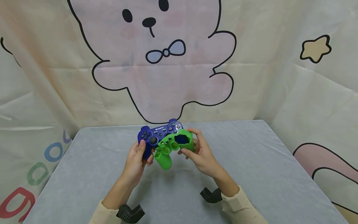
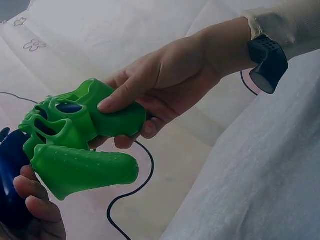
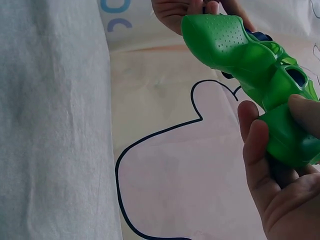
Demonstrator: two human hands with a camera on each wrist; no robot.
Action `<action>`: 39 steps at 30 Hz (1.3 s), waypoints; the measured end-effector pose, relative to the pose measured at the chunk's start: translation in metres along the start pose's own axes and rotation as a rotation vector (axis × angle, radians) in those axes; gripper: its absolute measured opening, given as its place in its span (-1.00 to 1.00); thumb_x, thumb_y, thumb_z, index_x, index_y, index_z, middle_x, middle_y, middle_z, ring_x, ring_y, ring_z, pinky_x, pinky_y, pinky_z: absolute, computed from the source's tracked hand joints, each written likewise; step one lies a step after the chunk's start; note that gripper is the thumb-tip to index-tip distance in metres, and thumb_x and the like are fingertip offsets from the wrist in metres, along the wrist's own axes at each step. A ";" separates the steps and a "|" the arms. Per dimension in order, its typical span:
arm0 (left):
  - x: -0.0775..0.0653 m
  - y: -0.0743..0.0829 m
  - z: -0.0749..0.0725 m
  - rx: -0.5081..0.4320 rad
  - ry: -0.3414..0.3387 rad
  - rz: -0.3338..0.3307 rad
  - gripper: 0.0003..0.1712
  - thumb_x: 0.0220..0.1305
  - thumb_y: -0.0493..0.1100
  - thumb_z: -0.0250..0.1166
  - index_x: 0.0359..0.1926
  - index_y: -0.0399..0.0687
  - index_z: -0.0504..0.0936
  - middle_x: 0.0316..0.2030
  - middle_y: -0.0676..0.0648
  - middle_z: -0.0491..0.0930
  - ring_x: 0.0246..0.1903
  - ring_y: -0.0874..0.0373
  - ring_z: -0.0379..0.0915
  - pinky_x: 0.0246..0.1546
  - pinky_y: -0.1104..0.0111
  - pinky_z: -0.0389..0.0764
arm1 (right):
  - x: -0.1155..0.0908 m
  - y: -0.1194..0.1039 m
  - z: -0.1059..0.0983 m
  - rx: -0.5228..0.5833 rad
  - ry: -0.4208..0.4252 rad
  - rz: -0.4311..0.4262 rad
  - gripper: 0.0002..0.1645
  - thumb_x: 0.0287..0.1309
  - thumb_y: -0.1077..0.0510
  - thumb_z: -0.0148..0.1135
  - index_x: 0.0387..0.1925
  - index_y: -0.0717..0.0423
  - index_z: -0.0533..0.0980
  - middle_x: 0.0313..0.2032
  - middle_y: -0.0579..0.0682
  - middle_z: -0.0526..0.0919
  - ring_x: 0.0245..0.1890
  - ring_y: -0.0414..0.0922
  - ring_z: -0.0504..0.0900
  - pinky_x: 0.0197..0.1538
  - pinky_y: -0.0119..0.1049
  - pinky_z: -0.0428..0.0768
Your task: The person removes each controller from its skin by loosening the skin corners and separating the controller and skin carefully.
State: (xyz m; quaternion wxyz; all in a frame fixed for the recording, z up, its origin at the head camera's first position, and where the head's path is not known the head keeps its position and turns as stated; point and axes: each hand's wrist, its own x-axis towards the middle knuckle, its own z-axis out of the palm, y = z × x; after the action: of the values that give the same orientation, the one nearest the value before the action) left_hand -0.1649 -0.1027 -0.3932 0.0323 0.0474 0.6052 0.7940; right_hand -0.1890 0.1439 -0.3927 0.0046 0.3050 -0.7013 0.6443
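Note:
A blue Sony game controller [image 1: 158,133] is held up above the table, tilted. My left hand [image 1: 135,162] grips its left handle, thumb on the front and fingers behind. A green rubbery controller cover [image 1: 164,161] lies across the controller's right part, and blue shows through its openings. My right hand [image 1: 204,159] holds the cover's right end between thumb and fingers. The cover's left sleeve hangs free, off the controller, in the left wrist view. How far the right handle sits inside the cover is hidden.
A grey cloth-covered table [image 1: 173,199] lies below the hands. Behind it hangs a pale curtain [image 1: 251,90] with a cartoon bear; similar printed cloth stands at both sides. Each wrist wears a black camera mount [image 1: 130,214].

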 end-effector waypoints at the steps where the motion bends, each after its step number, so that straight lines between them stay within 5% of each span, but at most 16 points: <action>1: 0.000 0.000 0.000 -0.002 0.002 0.002 -0.47 0.58 0.23 -0.18 0.16 -0.11 0.31 -0.38 0.06 0.49 -0.59 0.30 0.28 -0.52 0.50 0.37 | 0.000 0.000 0.000 0.003 0.003 -0.001 -0.32 0.38 0.35 0.17 0.38 0.15 0.07 -0.07 0.45 0.64 -0.26 -0.25 0.75 -0.34 -0.31 0.65; 21: 0.001 -0.005 0.002 -0.075 0.036 0.065 -0.51 0.56 0.23 -0.18 -0.01 -0.07 0.38 -0.41 0.09 0.49 -0.61 0.33 0.25 -0.54 0.51 0.36 | -0.001 0.002 0.011 -0.097 0.153 -0.107 -0.69 0.23 0.48 0.26 -0.14 0.32 0.30 -0.28 0.39 0.71 -0.36 -0.31 0.74 -0.51 -0.36 0.60; 28: 0.001 -0.005 0.002 -0.088 0.037 0.063 -0.52 0.56 0.23 -0.18 -0.03 -0.06 0.40 -0.41 0.08 0.48 -0.61 0.33 0.25 -0.55 0.52 0.37 | -0.001 0.003 0.013 -0.160 0.206 -0.139 -0.66 0.10 0.48 0.38 -0.30 0.30 0.34 -0.35 0.31 0.72 -0.47 -0.27 0.68 -0.53 -0.31 0.61; 33: 0.002 -0.007 0.001 -0.062 -0.015 0.088 -0.54 0.58 0.22 -0.19 0.12 0.00 0.34 -0.37 0.07 0.46 -0.60 0.34 0.26 -0.54 0.51 0.39 | -0.001 0.004 0.010 -0.125 0.195 -0.099 -0.55 0.15 0.46 0.35 -0.03 0.31 0.32 -0.31 0.35 0.71 -0.44 -0.27 0.70 -0.47 -0.27 0.64; 39: 0.002 -0.008 -0.002 -0.023 -0.078 0.125 -0.56 0.60 0.19 -0.22 0.19 0.03 0.27 -0.34 0.08 0.45 -0.57 0.33 0.28 -0.51 0.50 0.45 | 0.000 0.004 0.004 -0.068 0.141 -0.060 -0.10 0.25 0.42 0.28 0.44 0.11 0.00 -0.22 0.39 0.70 -0.37 -0.23 0.75 -0.44 -0.26 0.66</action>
State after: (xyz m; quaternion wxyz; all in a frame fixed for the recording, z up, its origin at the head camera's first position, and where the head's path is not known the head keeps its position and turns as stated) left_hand -0.1674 -0.1025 -0.4017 0.0065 0.1156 0.5901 0.7990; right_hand -0.1893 0.1405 -0.3965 0.0838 0.2795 -0.7111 0.6397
